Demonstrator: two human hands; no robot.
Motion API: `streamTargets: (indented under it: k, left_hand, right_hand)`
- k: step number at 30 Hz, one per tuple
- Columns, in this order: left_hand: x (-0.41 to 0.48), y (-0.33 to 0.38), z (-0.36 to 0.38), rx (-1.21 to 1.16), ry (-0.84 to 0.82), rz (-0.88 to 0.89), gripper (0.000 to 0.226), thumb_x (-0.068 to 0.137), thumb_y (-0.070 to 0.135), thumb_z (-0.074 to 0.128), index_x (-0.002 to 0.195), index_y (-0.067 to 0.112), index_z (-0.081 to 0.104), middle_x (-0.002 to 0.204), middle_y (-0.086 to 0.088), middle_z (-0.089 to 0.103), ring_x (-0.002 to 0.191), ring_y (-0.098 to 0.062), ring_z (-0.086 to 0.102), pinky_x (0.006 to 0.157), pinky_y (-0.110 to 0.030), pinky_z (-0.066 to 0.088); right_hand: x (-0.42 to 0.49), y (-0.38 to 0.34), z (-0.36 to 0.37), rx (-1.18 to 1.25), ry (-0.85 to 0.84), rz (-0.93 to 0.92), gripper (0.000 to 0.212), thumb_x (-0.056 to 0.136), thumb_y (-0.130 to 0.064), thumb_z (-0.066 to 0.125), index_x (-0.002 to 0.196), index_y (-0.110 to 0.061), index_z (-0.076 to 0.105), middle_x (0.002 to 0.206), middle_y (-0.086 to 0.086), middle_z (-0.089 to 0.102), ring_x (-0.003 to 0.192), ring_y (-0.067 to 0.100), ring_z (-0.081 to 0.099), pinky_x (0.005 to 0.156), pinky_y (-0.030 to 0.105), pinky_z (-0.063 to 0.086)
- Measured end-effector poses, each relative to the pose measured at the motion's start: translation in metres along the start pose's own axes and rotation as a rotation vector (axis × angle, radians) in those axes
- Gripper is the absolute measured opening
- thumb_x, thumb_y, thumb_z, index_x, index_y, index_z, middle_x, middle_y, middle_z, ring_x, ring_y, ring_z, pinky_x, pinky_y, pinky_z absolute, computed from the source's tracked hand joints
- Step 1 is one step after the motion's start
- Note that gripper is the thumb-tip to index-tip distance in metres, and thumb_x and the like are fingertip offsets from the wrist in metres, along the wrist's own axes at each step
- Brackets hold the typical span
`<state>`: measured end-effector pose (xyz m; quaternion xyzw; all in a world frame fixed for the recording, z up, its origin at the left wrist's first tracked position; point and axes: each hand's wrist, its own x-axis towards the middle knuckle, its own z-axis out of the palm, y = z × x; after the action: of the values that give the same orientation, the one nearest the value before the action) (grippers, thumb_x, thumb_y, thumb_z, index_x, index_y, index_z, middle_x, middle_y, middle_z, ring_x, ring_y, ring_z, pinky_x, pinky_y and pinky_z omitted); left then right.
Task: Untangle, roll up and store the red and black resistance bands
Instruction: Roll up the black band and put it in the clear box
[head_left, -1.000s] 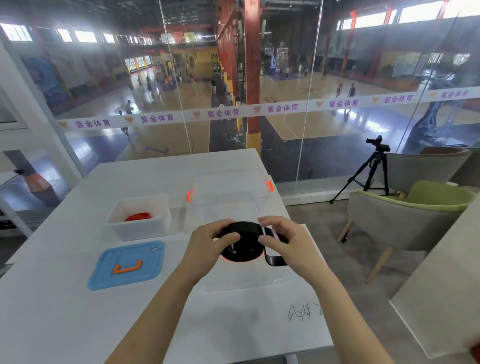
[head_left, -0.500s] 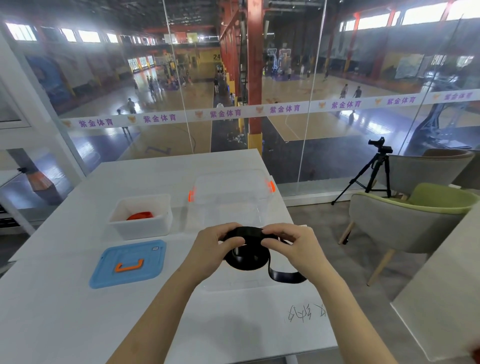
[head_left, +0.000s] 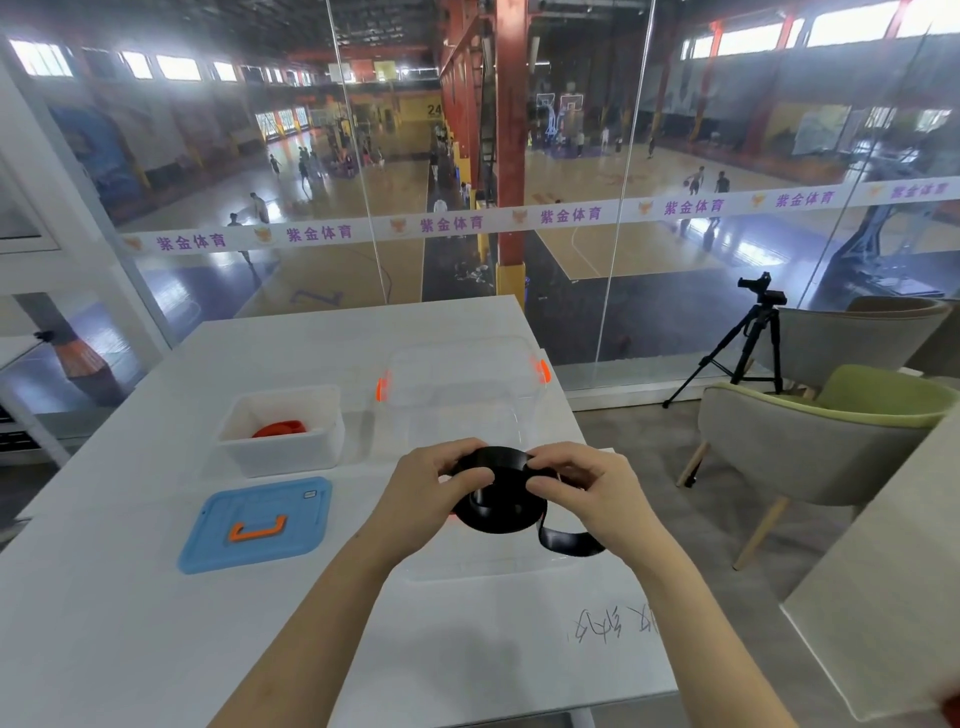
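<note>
A black resistance band (head_left: 501, 506), wound into a loose roll, hangs above the white table between both hands. My left hand (head_left: 426, 493) grips the roll's left side with thumb across it. My right hand (head_left: 587, 493) pinches the roll's right side, and a loose tail of the band curls out below that hand. The red band (head_left: 278, 428) lies rolled inside a small white box (head_left: 283, 452) at the left.
A blue lid with an orange handle (head_left: 257, 525) lies in front of the white box. A clear plastic bin with orange clips (head_left: 462, 384) stands behind my hands, its clear lid (head_left: 483, 566) under them. Table edge, chairs (head_left: 810, 447) and a tripod (head_left: 748, 343) are to the right.
The roll has been turned between the hands and the loose tail has swung out lower right, then shortened a little. Both hands stay at the same spot above the clear lid.
</note>
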<state>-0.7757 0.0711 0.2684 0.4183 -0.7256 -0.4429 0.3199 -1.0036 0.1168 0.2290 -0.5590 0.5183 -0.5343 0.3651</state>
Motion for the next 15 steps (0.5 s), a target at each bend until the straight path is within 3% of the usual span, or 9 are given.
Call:
streamTargets:
  k: [4,8,15]
  left_hand:
    - [-0.0016,0.0006,0.0,-0.103,0.022,-0.003,0.025,0.101,0.011,0.061,0.11,0.027,0.078,0.097,-0.015,0.074,0.097,-0.037,0.071,0.087,-0.055,0.061]
    - [-0.0027,0.0011,-0.0011,-0.238,0.106,-0.029,0.03,0.103,0.01,0.061,0.108,0.032,0.08,0.102,-0.008,0.078,0.096,-0.024,0.074,0.082,-0.042,0.066]
    - [0.0005,-0.0008,-0.0051,-0.513,0.231,-0.078,0.026,0.107,0.015,0.056,0.118,0.025,0.079,0.115,-0.01,0.077,0.111,-0.025,0.074,0.085,-0.05,0.066]
  right_hand:
    - [-0.0004,0.0004,0.0012,0.052,0.037,0.014,0.028,0.084,-0.002,0.086,0.101,-0.024,0.084,0.103,-0.005,0.084,0.101,0.015,0.079,0.098,0.033,0.061]
    - [-0.0027,0.0014,0.0033,0.168,0.092,0.057,0.029,0.084,0.007,0.083,0.098,-0.018,0.083,0.106,-0.006,0.084,0.102,0.015,0.08,0.09,0.027,0.064]
    - [-0.0024,0.0034,0.0094,0.222,0.187,0.025,0.025,0.087,0.009,0.079,0.102,-0.011,0.083,0.103,0.002,0.085,0.101,0.019,0.081,0.096,0.03,0.062]
